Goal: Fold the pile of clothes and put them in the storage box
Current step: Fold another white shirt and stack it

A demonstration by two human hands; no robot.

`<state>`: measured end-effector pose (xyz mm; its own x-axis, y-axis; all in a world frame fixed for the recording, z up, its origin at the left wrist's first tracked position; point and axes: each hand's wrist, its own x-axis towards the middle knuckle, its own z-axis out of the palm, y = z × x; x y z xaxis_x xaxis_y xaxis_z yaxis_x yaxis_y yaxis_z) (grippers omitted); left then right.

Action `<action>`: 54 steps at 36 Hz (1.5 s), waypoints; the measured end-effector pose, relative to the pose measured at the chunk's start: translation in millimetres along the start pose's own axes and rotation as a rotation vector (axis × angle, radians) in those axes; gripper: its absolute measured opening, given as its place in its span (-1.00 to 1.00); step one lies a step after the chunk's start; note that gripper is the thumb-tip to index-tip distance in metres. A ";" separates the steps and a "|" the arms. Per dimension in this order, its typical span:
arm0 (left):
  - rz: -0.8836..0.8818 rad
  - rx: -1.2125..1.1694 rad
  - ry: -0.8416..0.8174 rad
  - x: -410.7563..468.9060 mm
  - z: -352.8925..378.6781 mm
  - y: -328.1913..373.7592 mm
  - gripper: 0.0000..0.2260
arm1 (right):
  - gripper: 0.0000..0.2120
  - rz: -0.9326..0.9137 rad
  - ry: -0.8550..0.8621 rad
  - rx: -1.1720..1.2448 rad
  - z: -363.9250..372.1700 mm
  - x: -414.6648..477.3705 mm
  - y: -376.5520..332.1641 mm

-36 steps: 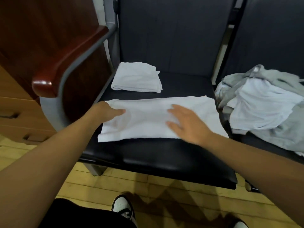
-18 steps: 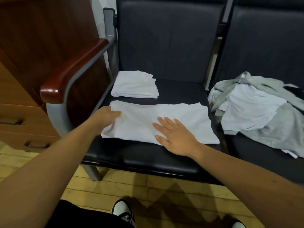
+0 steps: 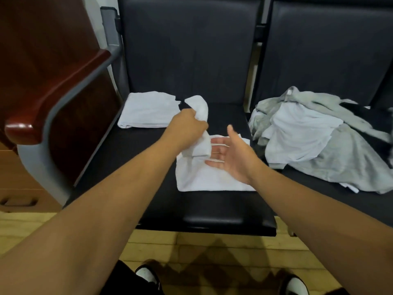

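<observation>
A white garment (image 3: 204,177) lies half folded on the black seat (image 3: 212,211). My left hand (image 3: 187,128) grips its left end and holds it lifted over the middle of the cloth. My right hand (image 3: 231,156) hovers open, palm up and fingers spread, just above the garment's right half. A folded white garment (image 3: 146,109) lies flat at the back left of the same seat. A loose pile of grey and white clothes (image 3: 314,137) is heaped on the neighbouring seat to the right. No storage box is in view.
A dark red wooden armrest (image 3: 57,96) on a grey metal frame rises on the left of the seat. Wooden drawers (image 3: 19,184) stand further left. Black backrests close the far side. Pale wooden floor and my shoes (image 3: 146,275) lie below the seat's front edge.
My left hand has closed on the garment's left end and carried it up and rightward over the cloth. My right hand has lifted off the garment and turned palm up.
</observation>
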<state>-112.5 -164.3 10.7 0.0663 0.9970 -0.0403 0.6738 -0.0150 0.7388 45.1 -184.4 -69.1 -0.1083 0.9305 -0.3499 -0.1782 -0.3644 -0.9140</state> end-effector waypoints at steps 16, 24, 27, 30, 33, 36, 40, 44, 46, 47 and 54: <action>-0.127 0.060 -0.152 7.2 31.8 -20.1 -0.69 | -0.62 0.130 0.336 -0.224 -47.4 -2.3 -7.4; -0.395 0.019 -0.164 7.8 29.0 -51.3 -0.45 | -0.36 0.129 0.322 -0.625 -47.5 -9.3 2.2; -0.367 0.149 -0.219 6.6 33.2 -45.7 -0.54 | -0.53 0.162 0.361 -0.555 -51.1 -9.3 6.0; -0.370 0.190 -0.222 7.5 37.7 -46.2 -0.59 | -0.71 0.197 0.376 -0.279 -56.6 -11.7 6.2; -0.414 -0.249 -0.275 10.4 37.8 -48.4 -0.64 | -0.68 0.200 0.338 -0.162 -61.6 -14.4 6.1; -0.439 -0.730 -0.349 4.7 31.0 -40.2 -0.69 | -0.63 0.201 0.302 -0.066 -65.6 -16.9 8.5; -0.388 -0.987 -0.375 -3.4 19.3 -22.7 -0.74 | -0.61 0.204 0.213 0.151 -61.9 -16.2 10.3; -0.303 -1.134 -0.351 -7.0 5.6 -12.3 -0.76 | -0.44 0.189 0.115 0.330 -50.4 -10.9 4.1; -0.259 -1.192 -0.348 -6.9 -2.5 -13.1 -0.79 | -0.38 0.169 -0.008 0.393 -47.0 -8.1 -0.6; -0.236 -1.199 -0.353 -6.0 -5.4 -15.1 -0.77 | -0.36 0.169 -0.082 0.452 -44.8 -7.5 -3.3; -0.288 -1.102 -0.232 8.5 -30.7 -43.8 -0.86 | -0.54 0.118 -0.062 0.386 -11.0 21.5 -25.1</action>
<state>-164.1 -152.9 -1.3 0.2251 0.9131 -0.3401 -0.3117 0.3982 0.8627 58.0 -154.9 -55.9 -0.2066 0.8819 -0.4238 -0.5139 -0.4664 -0.7200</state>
